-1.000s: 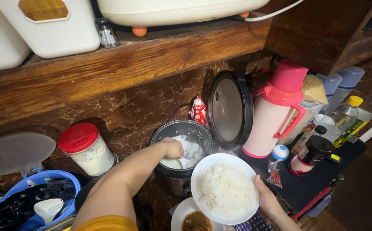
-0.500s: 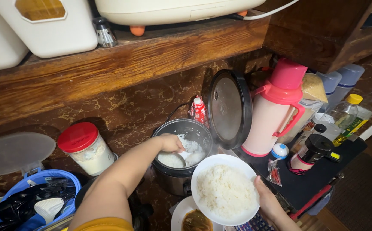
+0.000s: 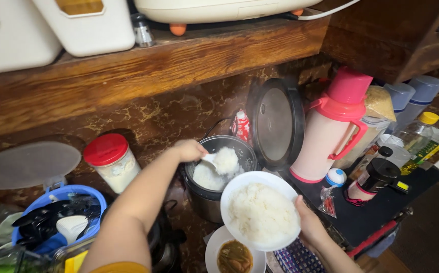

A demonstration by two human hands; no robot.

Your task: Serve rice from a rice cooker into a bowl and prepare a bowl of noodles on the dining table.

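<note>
My left hand [image 3: 189, 149] grips a white rice paddle [image 3: 221, 161] loaded with a lump of rice, held just above the open rice cooker pot [image 3: 205, 194]. White rice lies in the pot. My right hand [image 3: 309, 226] holds a white plate [image 3: 239, 187] heaped with rice, right in front of the cooker. The cooker's round lid [image 3: 276, 124] stands open behind the plate.
A pink and white thermos jug [image 3: 330, 134] stands right of the lid, with bottles and jars beyond it. A red-lidded jar [image 3: 111, 163] and a blue basket of utensils [image 3: 58, 222] sit at left. A bowl of brown food [image 3: 233, 257] lies below the plate. A wooden shelf [image 3: 169, 65] overhangs.
My left hand dipped the paddle into the pot and has now lifted it out with a scoop of rice. The plate in my right hand has stayed in place.
</note>
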